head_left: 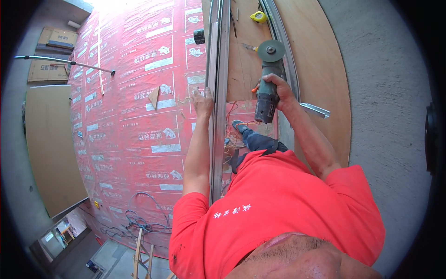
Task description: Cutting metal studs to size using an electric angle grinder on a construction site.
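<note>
Your right grip [281, 88] is wrapping around the angle grinder [267, 101], whose long axis is running near to far, cutting disc [265, 48] farthest, right of the metal profiles [224, 56]; your left hand [202, 103] is touching them, closure unclear.

The angle grinder [265, 101], dark green-grey with a darker rear end, is gripped around its body by the right hand [278, 86]. Its round green disc [271, 50] sits beyond that hand, flat face up, with the rear end pointing back toward the wearer. Long, straight silvery metal channels [224, 60] run lengthwise just right of the left hand [202, 102], whose fingers meet their near edge.
</note>
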Tool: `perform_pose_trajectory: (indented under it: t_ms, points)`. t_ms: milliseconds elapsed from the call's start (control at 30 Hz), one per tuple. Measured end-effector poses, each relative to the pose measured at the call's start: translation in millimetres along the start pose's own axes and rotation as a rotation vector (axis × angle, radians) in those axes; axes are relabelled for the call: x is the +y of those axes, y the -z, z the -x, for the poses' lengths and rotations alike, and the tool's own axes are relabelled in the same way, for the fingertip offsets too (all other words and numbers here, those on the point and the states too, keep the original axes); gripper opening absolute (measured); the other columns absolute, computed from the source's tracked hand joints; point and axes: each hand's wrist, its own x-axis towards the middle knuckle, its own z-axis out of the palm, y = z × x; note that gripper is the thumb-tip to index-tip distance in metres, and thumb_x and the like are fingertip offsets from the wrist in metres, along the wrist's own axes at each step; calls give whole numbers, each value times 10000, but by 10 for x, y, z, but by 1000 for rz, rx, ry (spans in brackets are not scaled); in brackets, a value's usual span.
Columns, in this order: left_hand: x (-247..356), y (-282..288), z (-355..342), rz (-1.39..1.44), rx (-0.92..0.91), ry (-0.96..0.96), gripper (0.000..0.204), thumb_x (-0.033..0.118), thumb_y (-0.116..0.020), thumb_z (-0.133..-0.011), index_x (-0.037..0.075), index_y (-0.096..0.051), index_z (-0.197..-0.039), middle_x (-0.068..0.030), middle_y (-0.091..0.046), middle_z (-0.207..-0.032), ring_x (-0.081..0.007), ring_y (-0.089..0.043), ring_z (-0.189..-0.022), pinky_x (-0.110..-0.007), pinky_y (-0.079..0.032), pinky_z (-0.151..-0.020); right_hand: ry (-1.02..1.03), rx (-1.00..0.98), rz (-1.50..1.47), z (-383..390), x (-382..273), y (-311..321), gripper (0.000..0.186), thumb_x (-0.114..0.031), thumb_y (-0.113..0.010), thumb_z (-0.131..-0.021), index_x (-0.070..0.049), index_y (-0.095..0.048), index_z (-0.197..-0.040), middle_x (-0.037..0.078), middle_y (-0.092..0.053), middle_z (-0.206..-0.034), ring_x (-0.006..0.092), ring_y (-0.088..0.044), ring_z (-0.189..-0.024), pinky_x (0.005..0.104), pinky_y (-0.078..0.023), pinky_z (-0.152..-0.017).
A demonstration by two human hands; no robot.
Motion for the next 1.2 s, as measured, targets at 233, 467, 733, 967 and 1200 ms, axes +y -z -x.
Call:
perform_pose_trajectory:
  t_ms: [233, 467, 733, 967, 1200]
  points:
    - [-344, 277, 309, 15, 57, -149, 531, 308, -627, -854, -38, -509, -1238, -258, -560, -1141, -385, -529, -1088, -453, -407, -960, -83, -93, 57, -339, -177, 22, 262, -236, -683, -763, -42, -572, -898, 93, -623, -720, 238, -661, -625, 416, -588, -650]
    - [-611, 348, 819, -41, -130, 54, 528, 369, -566, -893, -21, -516, -1246, -266, -617, -1093, -394, -587, -1044, -456, -449, -905, -223, 32, 187, -1245, -238, 347, 402, -275, -770, -670, -46, -561, -927, 109, -630, -712, 274, -656, -606, 419, -583, -613]
    - [-654, 353, 922, 38, -130, 218, 375, 316, -426, -963, 18, -580, -1131, -276, -629, -1035, -432, -599, -997, -485, -462, -851, -96, 73, 198, -1800, -23, 325, 401, -234, -783, -656, -33, -573, -932, 115, -626, -714, 260, -636, -570, 423, -567, -580]
    - [-254, 1066, 860, 167, -272, 265, 599, 575, -588, -837, 35, -634, -1093, -178, -678, -899, -302, -656, -901, -390, -482, -792, 139, 435, 832, -2157, 188, 481, 442, -292, -802, -630, 27, -640, -889, 150, -672, -779, 248, -673, -636, 404, -571, -600]
    - [-346, 1667, 1042, 302, -372, 243, 460, 186, -688, -697, -3, -614, -1110, -11, -598, -785, -82, -525, -695, -256, -450, -633, 65, 540, 1319, -2012, 166, 87, 790, -466, -770, -587, 81, -588, -1126, 226, -552, -1243, 321, -540, -1179, 395, -463, -971]
